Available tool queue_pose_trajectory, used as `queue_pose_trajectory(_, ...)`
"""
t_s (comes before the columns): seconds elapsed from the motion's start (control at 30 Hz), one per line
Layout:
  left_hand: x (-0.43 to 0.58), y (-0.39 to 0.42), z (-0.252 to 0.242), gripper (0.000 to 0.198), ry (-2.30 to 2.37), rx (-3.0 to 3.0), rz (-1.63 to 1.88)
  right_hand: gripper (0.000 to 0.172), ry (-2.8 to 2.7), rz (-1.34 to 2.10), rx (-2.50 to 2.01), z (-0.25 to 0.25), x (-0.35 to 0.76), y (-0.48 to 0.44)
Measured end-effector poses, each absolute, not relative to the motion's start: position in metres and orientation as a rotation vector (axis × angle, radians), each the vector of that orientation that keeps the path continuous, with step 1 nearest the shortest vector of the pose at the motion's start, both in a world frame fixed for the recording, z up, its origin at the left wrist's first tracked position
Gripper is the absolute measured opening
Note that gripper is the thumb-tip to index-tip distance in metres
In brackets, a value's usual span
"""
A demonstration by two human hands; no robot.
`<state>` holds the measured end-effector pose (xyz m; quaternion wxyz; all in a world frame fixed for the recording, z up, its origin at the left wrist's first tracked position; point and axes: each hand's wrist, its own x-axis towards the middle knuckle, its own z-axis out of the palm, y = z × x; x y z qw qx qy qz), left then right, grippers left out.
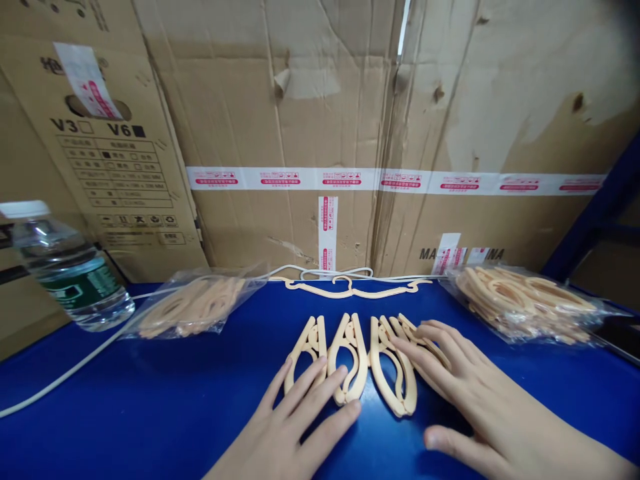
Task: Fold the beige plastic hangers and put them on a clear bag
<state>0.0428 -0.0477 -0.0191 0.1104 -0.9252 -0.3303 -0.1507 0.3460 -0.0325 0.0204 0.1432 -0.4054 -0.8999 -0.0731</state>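
Note:
Several beige folded travel hangers lie in a row at the middle of the blue table. My left hand (300, 417) is open, its spread fingers over the lower part of the leftmost hanger (295, 363) and the left side of the middle hanger (362, 367). Beside these, another folded hanger (379, 373) lies mostly uncovered. My right hand (477, 393) is open too, fingers stretched across the rightmost hanger (409, 325) and partly hiding it. Whether the fingertips press on the hangers, I cannot tell. Behind the row lies an unfolded hanger (325, 291), hook toward the cardboard.
Clear plastic bags of folded hangers lie left (200, 307) and right (525, 300). A water bottle (83, 283) stands at the left, near a white cable (70, 377). Cardboard (280, 227) walls the back. A dark flat object (617, 341) lies at the right edge.

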Motion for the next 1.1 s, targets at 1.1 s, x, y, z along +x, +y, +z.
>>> queue_pose_trajectory(1.1, 0.026, -0.024, 0.006, 0.077, -1.203, -3.039, -0.443, 0.076, -2.728, 0.002, -1.119, 0.001, 0.296, 0.005)
